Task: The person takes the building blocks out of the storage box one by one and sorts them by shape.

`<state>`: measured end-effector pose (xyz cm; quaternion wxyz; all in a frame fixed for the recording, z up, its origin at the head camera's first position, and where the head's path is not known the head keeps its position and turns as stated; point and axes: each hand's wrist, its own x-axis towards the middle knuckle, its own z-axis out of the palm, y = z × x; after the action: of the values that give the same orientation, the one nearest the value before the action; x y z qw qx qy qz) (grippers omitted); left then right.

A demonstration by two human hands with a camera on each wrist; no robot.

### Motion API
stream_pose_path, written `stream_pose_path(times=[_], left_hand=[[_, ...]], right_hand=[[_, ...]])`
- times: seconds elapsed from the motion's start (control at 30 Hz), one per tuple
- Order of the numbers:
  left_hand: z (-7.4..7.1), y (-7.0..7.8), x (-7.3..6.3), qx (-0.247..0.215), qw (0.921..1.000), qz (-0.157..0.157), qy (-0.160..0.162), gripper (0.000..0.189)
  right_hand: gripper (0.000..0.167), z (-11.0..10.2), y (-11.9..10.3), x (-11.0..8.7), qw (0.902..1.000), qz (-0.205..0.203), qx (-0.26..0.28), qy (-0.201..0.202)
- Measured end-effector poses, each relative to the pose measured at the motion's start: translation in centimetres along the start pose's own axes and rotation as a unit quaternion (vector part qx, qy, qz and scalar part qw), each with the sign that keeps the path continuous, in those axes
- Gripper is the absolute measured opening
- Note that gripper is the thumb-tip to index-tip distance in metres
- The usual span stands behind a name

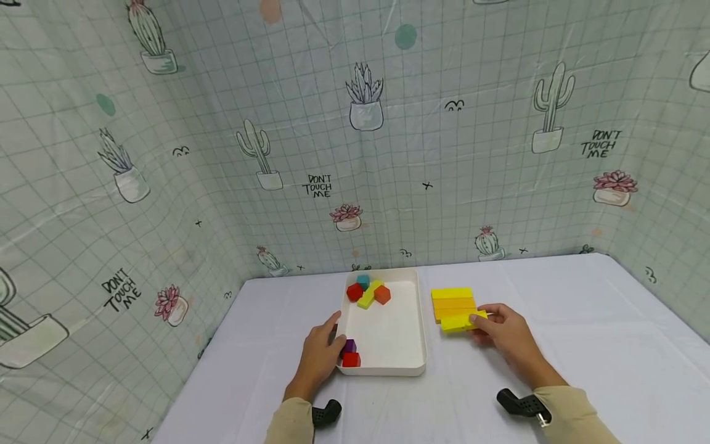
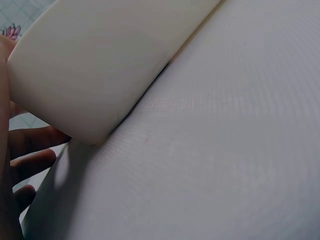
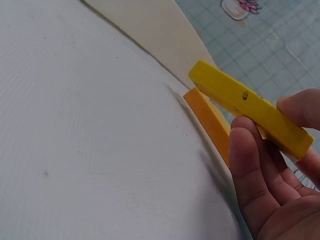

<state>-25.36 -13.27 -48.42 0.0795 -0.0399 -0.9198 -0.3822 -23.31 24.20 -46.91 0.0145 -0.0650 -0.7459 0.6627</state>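
At the left side of a white tray (image 1: 394,333), my left hand (image 1: 317,356) holds its wall, the thumb over the rim and the fingers outside. In the left wrist view the fingers (image 2: 32,165) show beside the tray's corner. My right hand (image 1: 513,342) pinches a yellow rectangular block (image 3: 250,107) between thumb and fingers. That block is raised and tilted above an orange block (image 3: 212,125). Just beyond it, a yellow block (image 1: 452,293) and orange blocks (image 1: 453,303) lie side by side, right of the tray.
Inside the tray, a teal block (image 1: 363,282), a red block (image 1: 355,292), an orange block (image 1: 383,295) and yellow pieces (image 1: 367,298) sit at the back. A purple block (image 1: 350,345) and a red cube (image 1: 351,359) lie front left. A patterned curtain (image 1: 388,185) hangs behind the white table (image 1: 582,308).
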Motion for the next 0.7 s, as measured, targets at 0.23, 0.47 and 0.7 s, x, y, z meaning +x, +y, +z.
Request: stream_pose_path(times=[0.23,0.47,0.7], left_hand=[[-0.1,0.0,0.0,-0.002,1.0,0.004,0.003,0.056],[-0.1,0.2,0.3,-0.005,1.0,0.003,-0.002,0.056],[-0.2,-0.1,0.1,-0.005,1.0,0.002,-0.005,0.056]], right_hand=[[0.054,0.3,0.1,-0.1,0.9999,0.002,-0.01,-0.009],[0.052,-0.4,-0.1,-0.1,0.9991,0.003,-0.033,-0.027],[0.052,-0.9,0.2,-0.1,0.9969,0.003,-0.07,-0.036]])
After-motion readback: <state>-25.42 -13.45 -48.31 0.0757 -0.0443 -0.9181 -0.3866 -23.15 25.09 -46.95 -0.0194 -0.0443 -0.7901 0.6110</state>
